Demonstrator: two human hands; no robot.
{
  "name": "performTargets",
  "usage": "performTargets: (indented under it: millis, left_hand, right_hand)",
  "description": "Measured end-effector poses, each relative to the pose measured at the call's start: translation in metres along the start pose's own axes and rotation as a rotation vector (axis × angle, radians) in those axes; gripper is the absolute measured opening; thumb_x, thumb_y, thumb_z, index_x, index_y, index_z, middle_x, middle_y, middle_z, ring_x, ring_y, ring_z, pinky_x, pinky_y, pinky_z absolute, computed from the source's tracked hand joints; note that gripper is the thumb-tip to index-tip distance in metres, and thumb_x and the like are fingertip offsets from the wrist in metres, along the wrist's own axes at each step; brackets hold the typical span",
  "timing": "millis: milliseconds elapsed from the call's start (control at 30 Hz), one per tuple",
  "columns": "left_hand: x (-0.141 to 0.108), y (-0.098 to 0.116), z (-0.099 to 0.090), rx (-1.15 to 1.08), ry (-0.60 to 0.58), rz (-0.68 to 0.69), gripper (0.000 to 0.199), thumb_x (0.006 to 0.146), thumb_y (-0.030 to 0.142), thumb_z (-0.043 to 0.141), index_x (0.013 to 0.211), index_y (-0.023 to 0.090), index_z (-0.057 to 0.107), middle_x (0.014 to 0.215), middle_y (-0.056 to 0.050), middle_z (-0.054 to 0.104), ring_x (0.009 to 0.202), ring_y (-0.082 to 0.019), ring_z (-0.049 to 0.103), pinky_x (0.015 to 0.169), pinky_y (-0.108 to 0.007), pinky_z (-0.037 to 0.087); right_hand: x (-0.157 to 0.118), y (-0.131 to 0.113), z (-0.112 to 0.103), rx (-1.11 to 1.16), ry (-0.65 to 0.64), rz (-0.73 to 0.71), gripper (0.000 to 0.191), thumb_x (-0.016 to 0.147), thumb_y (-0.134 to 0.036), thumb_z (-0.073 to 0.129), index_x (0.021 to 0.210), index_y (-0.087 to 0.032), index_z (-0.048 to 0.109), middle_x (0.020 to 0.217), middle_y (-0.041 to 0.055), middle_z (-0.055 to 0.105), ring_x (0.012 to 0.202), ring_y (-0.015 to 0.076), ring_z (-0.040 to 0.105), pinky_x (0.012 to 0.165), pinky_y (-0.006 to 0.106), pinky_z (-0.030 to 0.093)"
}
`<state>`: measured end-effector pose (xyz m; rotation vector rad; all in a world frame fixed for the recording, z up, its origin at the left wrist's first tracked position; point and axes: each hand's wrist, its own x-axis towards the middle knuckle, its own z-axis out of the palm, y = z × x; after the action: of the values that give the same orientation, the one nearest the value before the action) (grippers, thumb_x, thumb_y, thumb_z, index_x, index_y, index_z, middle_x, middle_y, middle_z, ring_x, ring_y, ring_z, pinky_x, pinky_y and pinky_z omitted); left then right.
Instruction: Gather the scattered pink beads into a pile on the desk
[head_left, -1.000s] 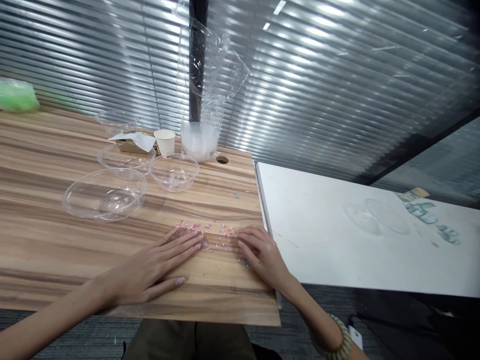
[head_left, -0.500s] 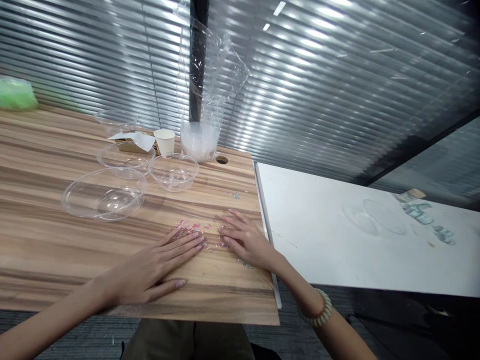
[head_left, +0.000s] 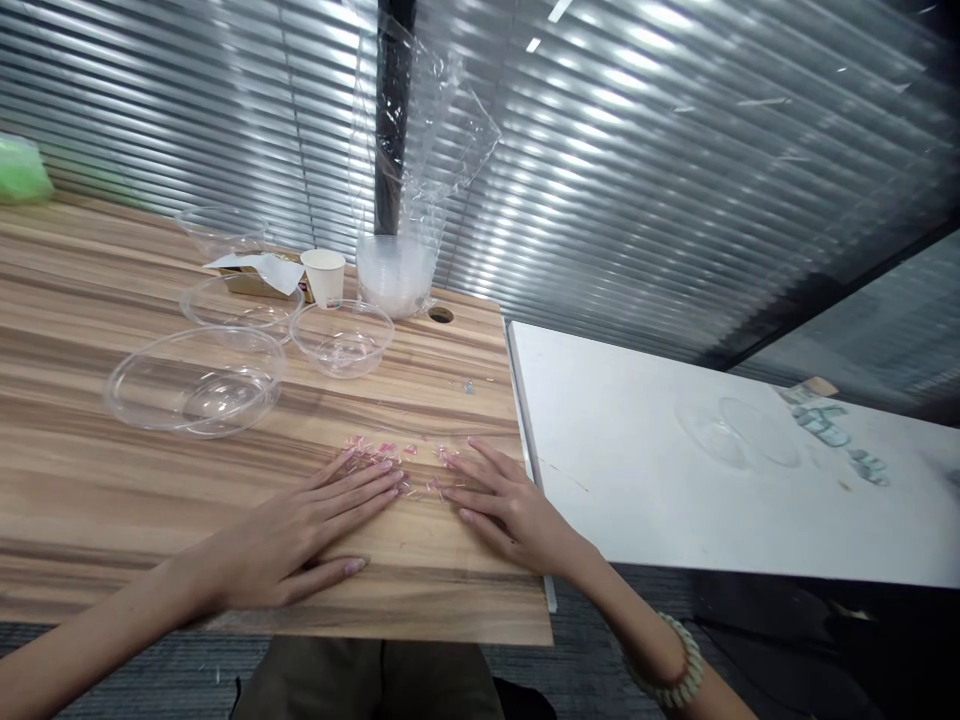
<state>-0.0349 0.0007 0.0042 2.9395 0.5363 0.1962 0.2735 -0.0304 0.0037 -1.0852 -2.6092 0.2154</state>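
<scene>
Small pink and clear shreds (head_left: 388, 449) lie scattered on the wooden table (head_left: 420, 590), between and partly beneath my fingers. My left hand (head_left: 315, 535) rests flat with its fingers stretched along the left side of the shreds, covering some of them. On their right side, my right hand (head_left: 506, 498) lies with fingers spread, the fingertips at the edge of the shreds. A beaded bracelet (head_left: 679, 665) is around my right wrist. Neither hand grips anything.
Clear plastic bowls (head_left: 343, 345) stand at the back left, near a paper cup (head_left: 325, 277) and a small box (head_left: 259, 280). A bag of stacked bowls (head_left: 397, 278) stands by the blinds. The white table (head_left: 622, 480) at right holds flat clear discs (head_left: 712, 435) and bluish scraps (head_left: 825, 428).
My right hand has shifted slightly right and toward me, uncovering more pink shreds. My left hand stays flat in about the same place. The view has moved a little.
</scene>
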Motion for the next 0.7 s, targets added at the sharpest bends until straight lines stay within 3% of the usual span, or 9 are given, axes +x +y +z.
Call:
performTargets:
  millis: [167, 433, 700]
  left_hand:
    - [0.008, 0.0, 0.002, -0.038, 0.005, 0.037, 0.071, 0.099, 0.038, 0.043, 0.152, 0.019, 0.001, 0.155, -0.005, 0.015, 0.144, -0.02, 0.012, 0.119, -0.037, 0.0]
    - [0.042, 0.014, 0.013, -0.114, 0.01, 0.169, 0.07, 0.099, 0.035, 0.041, 0.152, 0.018, 0.0, 0.153, -0.006, 0.022, 0.143, -0.019, 0.018, 0.12, -0.037, -0.002]
    - [0.042, 0.014, 0.017, -0.06, 0.05, 0.151, 0.069, 0.099, 0.037, 0.042, 0.152, 0.017, 0.003, 0.151, -0.006, 0.028, 0.142, -0.019, 0.023, 0.119, -0.035, -0.004]
  right_hand:
    - [-0.016, -0.012, -0.003, -0.02, -0.002, -0.011, 0.032, 0.098, -0.024, 0.045, 0.126, -0.022, 0.059, 0.147, 0.0018, 0.037, 0.142, 0.027, 0.018, 0.11, 0.051, 0.035]
    - [-0.038, -0.024, -0.004, -0.077, 0.07, -0.02, 0.031, 0.096, -0.02, 0.045, 0.124, -0.018, 0.059, 0.147, 0.005, 0.037, 0.142, 0.0286, 0.018, 0.11, 0.053, 0.034]
    - [-0.053, -0.03, 0.002, -0.103, 0.091, 0.008, 0.036, 0.096, -0.02, 0.045, 0.132, -0.017, 0.051, 0.148, 0.0057, 0.035, 0.142, 0.0302, 0.015, 0.11, 0.055, 0.034]
